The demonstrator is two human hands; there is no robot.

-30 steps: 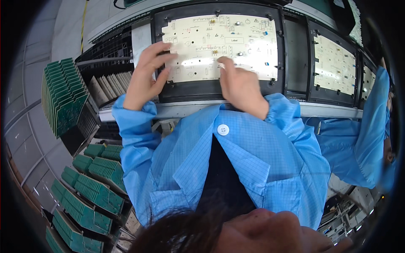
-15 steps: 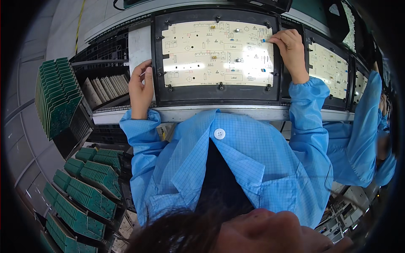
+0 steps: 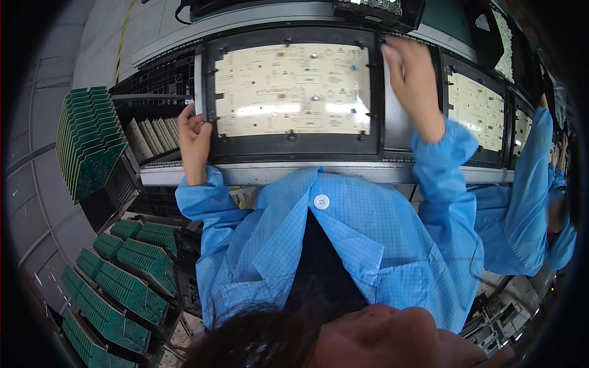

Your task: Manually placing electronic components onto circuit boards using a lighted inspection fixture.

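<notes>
A black carrier frame (image 3: 343,147) holds a cream circuit board (image 3: 264,101) that carries a few small blue, white and brown parts. Black clips along the frame surround the board. My left hand (image 3: 195,144) is at the frame's left edge, its fingers loosely bent and apart, with nothing seen in them. Over the gap beyond the frame's right side, my right hand (image 3: 414,80) is blurred. Its thumb and fingers are spread near the frame's upper right corner, and I see nothing held.
Further right on the metal-edged line stands another framed board (image 3: 475,110), beside a co-worker's blue sleeve (image 3: 531,178). Green circuit boards (image 3: 92,144) stand in a rack at left, near a row of pale boards (image 3: 153,138). A black bin (image 3: 380,12) of small parts sits at the back.
The carrier frame has shifted left and slightly nearer, widening the gap to its right. My right hand has left the blue part and opened, moving toward the frame's upper right corner. My left hand has lowered slightly.
</notes>
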